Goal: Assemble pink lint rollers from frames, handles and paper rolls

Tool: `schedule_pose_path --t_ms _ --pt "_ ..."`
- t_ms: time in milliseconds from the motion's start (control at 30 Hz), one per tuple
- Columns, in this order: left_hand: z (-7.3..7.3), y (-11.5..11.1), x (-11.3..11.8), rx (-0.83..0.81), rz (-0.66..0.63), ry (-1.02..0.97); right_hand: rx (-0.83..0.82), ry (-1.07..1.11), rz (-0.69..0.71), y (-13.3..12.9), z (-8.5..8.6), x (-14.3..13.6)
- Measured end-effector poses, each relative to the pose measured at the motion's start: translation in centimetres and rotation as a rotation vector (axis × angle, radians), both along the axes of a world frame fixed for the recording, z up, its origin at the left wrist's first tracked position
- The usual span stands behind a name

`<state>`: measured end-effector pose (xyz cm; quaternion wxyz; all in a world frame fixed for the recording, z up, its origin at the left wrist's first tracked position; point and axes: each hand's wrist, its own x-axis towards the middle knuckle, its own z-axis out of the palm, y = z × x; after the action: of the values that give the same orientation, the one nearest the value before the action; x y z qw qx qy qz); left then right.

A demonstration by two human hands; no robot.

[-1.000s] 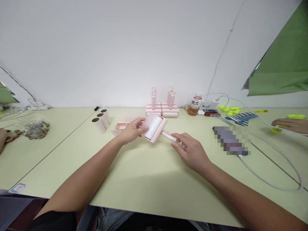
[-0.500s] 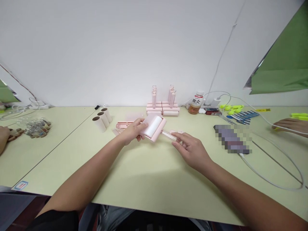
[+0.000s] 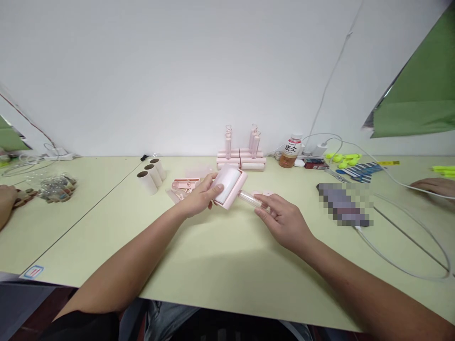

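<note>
Above the table, my left hand [image 3: 203, 195] grips the head of a pink lint roller [image 3: 231, 185], its thumb lying on the white roll. My right hand [image 3: 280, 215] is closed around the clear handle [image 3: 251, 199], which points down and right from the head. Whether the handle is fixed to the head I cannot tell. Behind my left hand lie pink plastic parts [image 3: 185, 183] in a loose group. Several finished-looking pink lint rollers [image 3: 240, 160] stand against the wall, handles up.
White paper rolls [image 3: 151, 177] stand upright at left. A drink bottle [image 3: 290, 151] is near the wall. A phone [image 3: 341, 203] with a white cable [image 3: 391, 265] lies at right. Other people's hands [image 3: 6, 199] are at both table sides, by bagged items [image 3: 57, 189] at left.
My left thumb has shifted onto the white roll, and the left hand sits slightly further right on the head. The right hand keeps its hold on the handle, almost unmoved.
</note>
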<state>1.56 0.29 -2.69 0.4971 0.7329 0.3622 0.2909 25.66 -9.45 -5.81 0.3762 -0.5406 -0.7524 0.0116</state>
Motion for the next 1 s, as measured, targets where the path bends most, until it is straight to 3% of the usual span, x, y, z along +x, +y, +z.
schedule_pose_path --t_ms 267,500,633,733,867,1000 --pt "-0.3 -0.6 0.6 -0.048 -0.046 0.001 -0.063 0.092 -0.003 0.2 0.0 -0.1" --pt "-2.3 0.5 1.3 -0.515 0.083 -0.188 -0.246 0.651 0.087 -0.3 1.1 -0.6" --pt "-2.5 0.8 1.5 -0.650 -0.109 -0.349 -0.147 0.781 0.093 0.1 2.9 -0.2" --pt "-2.5 0.8 1.7 -0.590 -0.114 -0.350 -0.033 0.801 0.014 2.1 5.0 1.0" --pt "-2.9 0.3 1.9 -0.291 0.016 -0.126 0.034 0.775 -0.116 6.3 7.7 2.6" --pt "-4.0 -0.5 2.5 -0.159 -0.045 0.018 0.030 0.720 -0.193 10.2 9.9 2.8"
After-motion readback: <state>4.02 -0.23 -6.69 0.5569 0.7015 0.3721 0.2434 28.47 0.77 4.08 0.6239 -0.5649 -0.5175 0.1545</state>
